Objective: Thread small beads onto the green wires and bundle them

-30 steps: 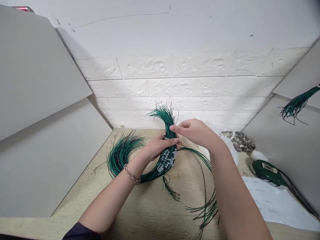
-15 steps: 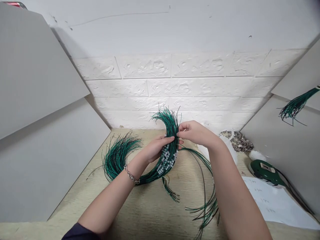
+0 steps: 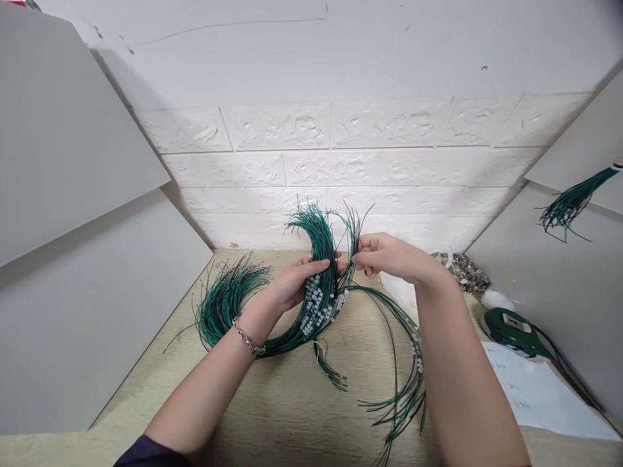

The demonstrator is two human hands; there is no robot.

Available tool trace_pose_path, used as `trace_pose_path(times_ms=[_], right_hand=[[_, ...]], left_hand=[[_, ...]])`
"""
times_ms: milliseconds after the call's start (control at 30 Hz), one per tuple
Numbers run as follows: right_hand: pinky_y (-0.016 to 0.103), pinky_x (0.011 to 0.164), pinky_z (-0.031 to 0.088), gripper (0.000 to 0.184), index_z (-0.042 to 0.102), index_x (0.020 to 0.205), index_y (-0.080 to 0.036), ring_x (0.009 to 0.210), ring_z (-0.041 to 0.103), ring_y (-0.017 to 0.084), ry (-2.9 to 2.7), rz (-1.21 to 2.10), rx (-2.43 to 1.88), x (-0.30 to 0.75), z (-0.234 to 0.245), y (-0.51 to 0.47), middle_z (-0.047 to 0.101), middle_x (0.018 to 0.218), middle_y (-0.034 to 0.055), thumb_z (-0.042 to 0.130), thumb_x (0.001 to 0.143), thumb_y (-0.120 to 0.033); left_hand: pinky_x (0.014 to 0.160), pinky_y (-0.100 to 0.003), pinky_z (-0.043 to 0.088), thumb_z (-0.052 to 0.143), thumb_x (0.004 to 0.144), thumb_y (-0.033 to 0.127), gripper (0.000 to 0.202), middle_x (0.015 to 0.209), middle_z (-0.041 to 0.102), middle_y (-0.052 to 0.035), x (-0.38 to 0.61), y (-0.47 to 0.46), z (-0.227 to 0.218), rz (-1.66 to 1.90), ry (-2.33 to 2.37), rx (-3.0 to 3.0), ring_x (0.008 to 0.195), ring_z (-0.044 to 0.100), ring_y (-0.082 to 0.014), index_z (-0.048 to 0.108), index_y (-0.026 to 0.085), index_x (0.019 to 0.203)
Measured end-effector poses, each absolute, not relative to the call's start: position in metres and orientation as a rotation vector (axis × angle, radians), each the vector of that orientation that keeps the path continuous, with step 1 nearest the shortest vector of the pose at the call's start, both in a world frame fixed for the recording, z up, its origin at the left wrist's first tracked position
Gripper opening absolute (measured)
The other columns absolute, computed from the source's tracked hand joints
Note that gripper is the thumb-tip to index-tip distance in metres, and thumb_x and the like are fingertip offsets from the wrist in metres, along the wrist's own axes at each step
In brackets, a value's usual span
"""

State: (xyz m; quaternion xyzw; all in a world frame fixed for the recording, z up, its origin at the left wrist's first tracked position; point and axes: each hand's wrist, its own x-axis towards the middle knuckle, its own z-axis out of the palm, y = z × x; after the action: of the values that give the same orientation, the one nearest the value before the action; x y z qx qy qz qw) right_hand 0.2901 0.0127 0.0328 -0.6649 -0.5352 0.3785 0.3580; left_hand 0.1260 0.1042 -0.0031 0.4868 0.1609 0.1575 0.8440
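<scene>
The left hand clasps the green-and-black wire bundle, its upper end rising roughly upright from that grip; just right, the nearer right hand pinches a thin, near-vertical wire cluster.

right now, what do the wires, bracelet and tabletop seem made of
Wires: probably plastic-coated metal, satiny green and black, in thin curving strands. Bracelet: likely polished metal, silvery links glinting. Tabletop: wood or wood-look laminate, matte, with pale streaky grain.

marks on the paper are too small to read, a red object cropped above.
</scene>
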Motion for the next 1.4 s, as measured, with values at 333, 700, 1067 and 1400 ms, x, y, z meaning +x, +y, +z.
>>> trace_pose_path(times_ms=[333, 700, 1067, 1400], right_hand=[[0.019, 0.046, 0.04, 0.005, 0.046, 0.064, -0.016, 0.047, 0.047, 0.007, -1.35, 0.976, -1.703, 0.281, 0.03, 0.02, 0.047, 0.053, -0.002, 0.05, 0.067, -0.016], [0.023, 0.048, 0.045, 0.007, 0.046, 0.068, -0.016, 0.049, 0.051, 0.011, -1.217, 0.985, -1.84, 0.279, 0.02, 0.029, 0.049, 0.052, -0.0001, 0.046, 0.069, -0.024], [0.019, 0.049, 0.042, 0.018, 0.052, 0.069, -0.015, 0.05, 0.048, 0.007, -1.308, 1.075, -1.615, 0.277, 0.031, 0.021, 0.048, 0.054, -0.0026, 0.059, 0.068, -0.031], [0.02, 0.052, 0.041, 0.021, 0.052, 0.064, -0.014, 0.051, 0.049, 0.007, -1.337, 0.985, -1.634, 0.278, 0.025, 0.024, 0.051, 0.055, -0.0016, 0.057, 0.071, -0.033]], left_hand=[[0.062, -0.024, 0.043, 0.071, 0.061, 0.023, 0.032, 0.071, 0.064, -0.0023, 0.129, 0.1, -0.001, 0.442, 0.424, 1.119, 0.061, 0.057, -0.011, 0.062, 0.012, 0.089], [0.058, -0.022, 0.04, 0.073, 0.053, 0.018, 0.033, 0.066, 0.061, 0.0008, 0.131, 0.097, 0.003, 0.53, 0.536, 1.126, 0.058, 0.054, -0.0096, 0.059, 0.013, 0.083], [0.057, -0.022, 0.04, 0.072, 0.054, 0.018, 0.024, 0.063, 0.061, 0.0001, 0.13, 0.098, 0.003, 0.533, 0.516, 1.121, 0.054, 0.052, -0.0086, 0.061, 0.012, 0.074], [0.051, -0.02, 0.039, 0.071, 0.055, 0.018, 0.022, 0.057, 0.056, 0.0028, 0.128, 0.101, 0.004, 0.576, 0.577, 1.119, 0.05, 0.049, -0.0074, 0.056, 0.013, 0.07]])
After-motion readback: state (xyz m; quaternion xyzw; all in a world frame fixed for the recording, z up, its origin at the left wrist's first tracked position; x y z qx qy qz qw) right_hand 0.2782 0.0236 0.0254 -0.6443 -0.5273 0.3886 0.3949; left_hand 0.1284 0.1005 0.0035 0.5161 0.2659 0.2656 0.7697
